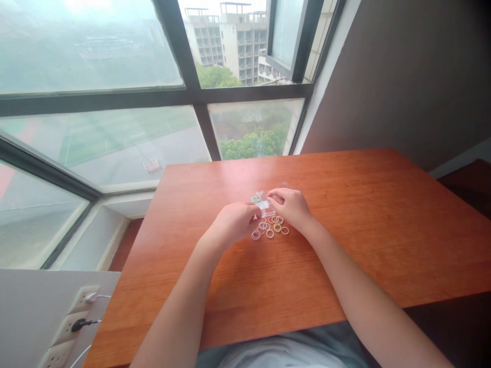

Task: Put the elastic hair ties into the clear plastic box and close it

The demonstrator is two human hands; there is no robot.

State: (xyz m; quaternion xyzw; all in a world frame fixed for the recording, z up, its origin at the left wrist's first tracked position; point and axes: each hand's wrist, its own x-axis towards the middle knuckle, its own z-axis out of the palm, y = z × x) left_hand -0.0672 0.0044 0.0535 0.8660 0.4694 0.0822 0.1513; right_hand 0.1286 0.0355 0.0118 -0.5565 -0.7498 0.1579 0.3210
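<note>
A small clear plastic box (269, 210) with a white label lies on the table between my hands. Several thin rings, greenish, sit at its far left part. Nearer to me is a loose cluster of small coloured rings (270, 234), pale, yellowish and purplish. My left hand (238, 220) is closed at the box's left side, its fingertips bent down beside the box and the rings; whatever they hold is hidden. On the box's right side, my right hand (290, 204) pinches with thumb and forefinger at the box's edge. What is in that pinch is too small to tell.
The brown wooden table (368, 220) extends well to the right of my hands. Behind it stand large windows with dark frames (249, 94). A grey wall (399, 76) rises at the right. At lower left, plugs with cables sit in wall sockets (69, 327).
</note>
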